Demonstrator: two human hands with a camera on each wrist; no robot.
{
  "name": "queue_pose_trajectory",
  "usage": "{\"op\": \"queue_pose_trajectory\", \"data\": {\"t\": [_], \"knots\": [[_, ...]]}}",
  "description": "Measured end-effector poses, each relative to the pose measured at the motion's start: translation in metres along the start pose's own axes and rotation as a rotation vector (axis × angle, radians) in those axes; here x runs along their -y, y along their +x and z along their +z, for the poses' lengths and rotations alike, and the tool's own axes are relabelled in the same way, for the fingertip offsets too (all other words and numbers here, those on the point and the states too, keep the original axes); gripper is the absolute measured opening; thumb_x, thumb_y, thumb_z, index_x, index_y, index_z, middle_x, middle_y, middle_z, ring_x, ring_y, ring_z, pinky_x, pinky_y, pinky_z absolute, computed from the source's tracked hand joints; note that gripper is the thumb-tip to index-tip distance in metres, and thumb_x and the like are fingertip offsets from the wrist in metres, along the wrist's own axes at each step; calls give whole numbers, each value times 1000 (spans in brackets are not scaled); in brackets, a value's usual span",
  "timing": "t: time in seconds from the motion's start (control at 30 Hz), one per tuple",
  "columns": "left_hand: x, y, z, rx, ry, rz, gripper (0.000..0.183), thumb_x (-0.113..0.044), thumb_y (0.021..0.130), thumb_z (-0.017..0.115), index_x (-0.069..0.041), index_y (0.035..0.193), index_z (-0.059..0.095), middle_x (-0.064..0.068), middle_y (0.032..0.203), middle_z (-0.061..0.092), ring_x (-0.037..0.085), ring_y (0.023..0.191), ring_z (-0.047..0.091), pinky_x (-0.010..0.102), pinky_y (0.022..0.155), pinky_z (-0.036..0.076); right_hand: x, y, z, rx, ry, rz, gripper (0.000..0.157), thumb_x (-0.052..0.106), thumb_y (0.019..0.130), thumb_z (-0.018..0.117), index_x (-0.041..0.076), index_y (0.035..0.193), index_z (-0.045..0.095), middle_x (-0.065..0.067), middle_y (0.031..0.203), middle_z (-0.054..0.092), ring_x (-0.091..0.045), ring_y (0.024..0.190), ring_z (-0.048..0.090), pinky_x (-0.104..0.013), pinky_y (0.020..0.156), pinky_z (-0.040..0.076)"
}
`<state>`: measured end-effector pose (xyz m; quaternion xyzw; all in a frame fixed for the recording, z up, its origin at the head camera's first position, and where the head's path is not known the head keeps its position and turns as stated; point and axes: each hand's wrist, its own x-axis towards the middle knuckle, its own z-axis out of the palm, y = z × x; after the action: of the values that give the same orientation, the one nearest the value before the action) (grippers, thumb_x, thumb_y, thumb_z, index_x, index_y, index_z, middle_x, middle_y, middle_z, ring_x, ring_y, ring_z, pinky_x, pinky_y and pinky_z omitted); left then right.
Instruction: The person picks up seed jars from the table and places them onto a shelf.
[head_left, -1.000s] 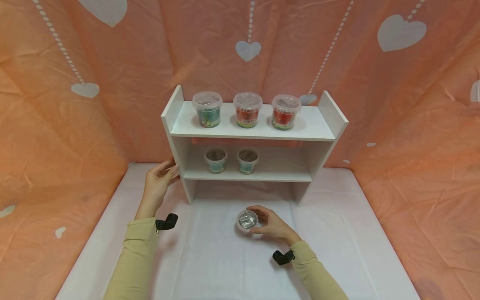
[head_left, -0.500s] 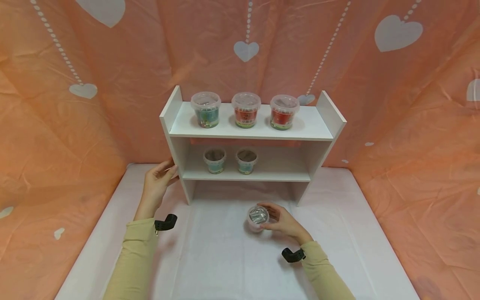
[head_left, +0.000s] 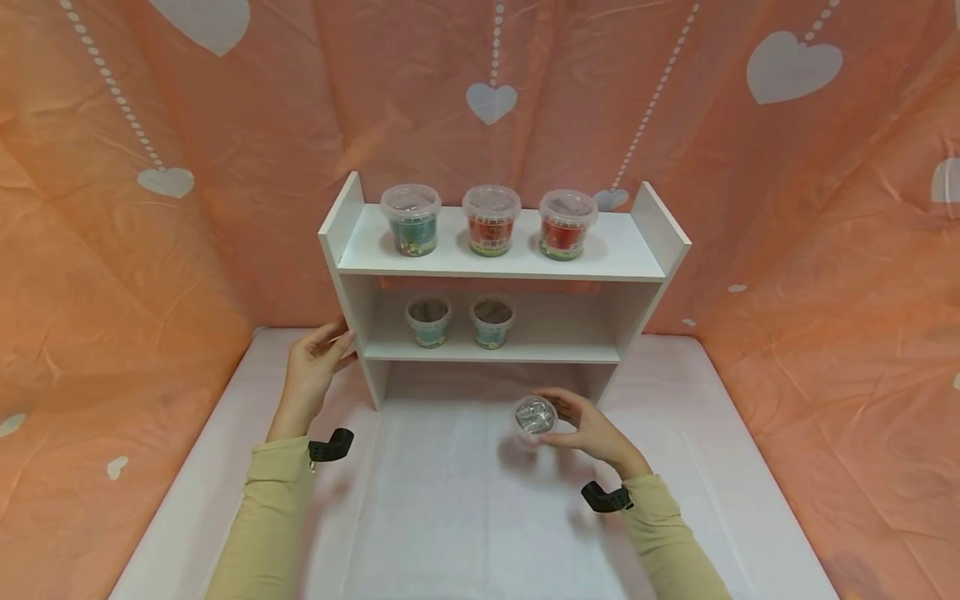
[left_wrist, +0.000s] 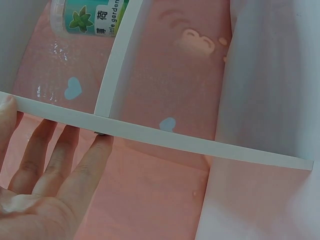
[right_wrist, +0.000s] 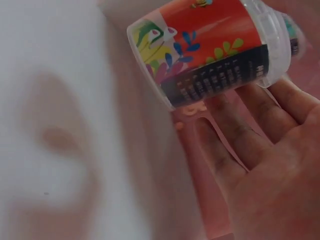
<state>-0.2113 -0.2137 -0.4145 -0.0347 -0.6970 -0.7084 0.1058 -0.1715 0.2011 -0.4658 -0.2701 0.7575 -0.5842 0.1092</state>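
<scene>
My right hand (head_left: 594, 432) grips a small lidded plastic cup (head_left: 536, 417) between thumb and fingers, above the table in front of the shelf. Silver shows through its clear lid. In the right wrist view the cup (right_wrist: 210, 50) is tilted, with a red label, coloured leaves and a dark text panel. My left hand (head_left: 309, 375) is at the white shelf's (head_left: 622, 243) left side. In the left wrist view its fingers (left_wrist: 82, 180) reach fairly straight to the side panel's (left_wrist: 200, 145) outer face, the thumb at the front edge.
Three lidded cups stand on the top board: a green one (head_left: 413, 233) at left, then two red ones (head_left: 491, 233) (head_left: 564, 237). Two green cups (head_left: 431, 333) (head_left: 491, 335) stand on the middle board. A white cloth (head_left: 427, 517) covers the table, with orange curtain (head_left: 825, 250) around it.
My right hand has carried the cup rightward and toward the shelf, and its shadow now lies apart below it. My left hand stays at the shelf's side.
</scene>
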Motion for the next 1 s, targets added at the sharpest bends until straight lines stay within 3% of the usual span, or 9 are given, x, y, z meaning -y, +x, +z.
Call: {"op": "queue_pose_trajectory", "data": {"t": [0.23, 0.7, 1.0], "knots": [[0, -1, -1, 9, -2, 6, 45, -12, 94, 62, 3, 135, 51, 4, 125, 57, 11, 107, 57, 49, 90, 45, -4, 6, -16, 2, -4, -72, 65, -10, 76, 75, -5, 134, 47, -22, 131, 52, -19, 119, 52, -24, 100, 41], [-3, -1, -1, 23, 17, -14, 49, -14, 95, 61, 5, 138, 47, 16, 133, 50, 12, 108, 57, 49, 92, 45, 28, 20, -41, 5, 97, -135, 64, -7, 79, 74, -7, 136, 44, -24, 131, 49, -22, 114, 53, -27, 91, 49], [0, -1, -2, 14, -9, -5, 45, -12, 94, 62, 5, 135, 50, 2, 122, 58, 11, 106, 58, 45, 91, 48, 41, 35, -51, -76, 7, -178, 61, -9, 79, 73, -6, 134, 48, -23, 129, 52, -21, 112, 56, -25, 94, 46]]}}
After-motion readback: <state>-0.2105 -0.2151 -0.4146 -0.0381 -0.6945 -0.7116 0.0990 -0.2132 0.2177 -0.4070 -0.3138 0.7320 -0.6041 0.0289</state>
